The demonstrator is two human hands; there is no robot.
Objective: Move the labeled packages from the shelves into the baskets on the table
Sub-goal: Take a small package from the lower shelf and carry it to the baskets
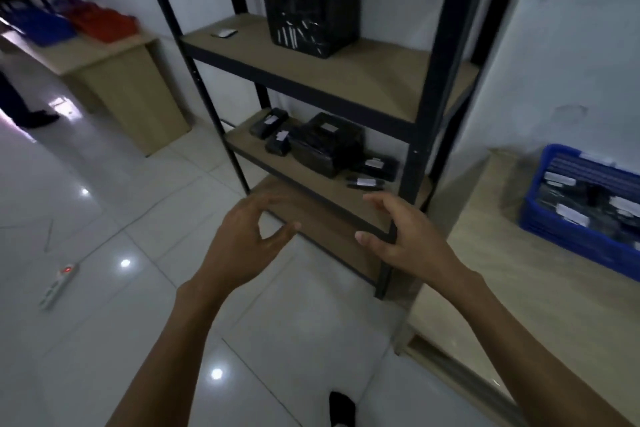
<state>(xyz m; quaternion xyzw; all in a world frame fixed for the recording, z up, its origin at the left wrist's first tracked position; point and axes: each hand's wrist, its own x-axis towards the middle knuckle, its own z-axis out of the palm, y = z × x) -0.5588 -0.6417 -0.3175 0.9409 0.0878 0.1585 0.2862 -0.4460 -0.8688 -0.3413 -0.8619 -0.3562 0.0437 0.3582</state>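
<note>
Both hands out in front of the shelving unit (446, 45), bare, holding nothing. Left hand (242, 239) at 6 o'clock of centre: fingers (277, 199) loosely curled, thumb and forefinger nearly meeting, nothing between them. Right hand (408, 236) at 5 o'clock: fingers spread and bent, thumb out, just before the lower shelf's front corner post.

Middle shelf (311, 173), 12 o'clock of the hands: cluster of black labeled packages (325, 146), one large, several small around it, white labels up. Top shelf: large black wrapped box (311, 9), small flat item (224, 33) at its 9 o'clock.

Blue basket (581, 236) on the bench (502, 270) at 3 o'clock, packages already inside. Blue and red baskets (72, 24) on a far bench at 10 o'clock; blurred
</note>
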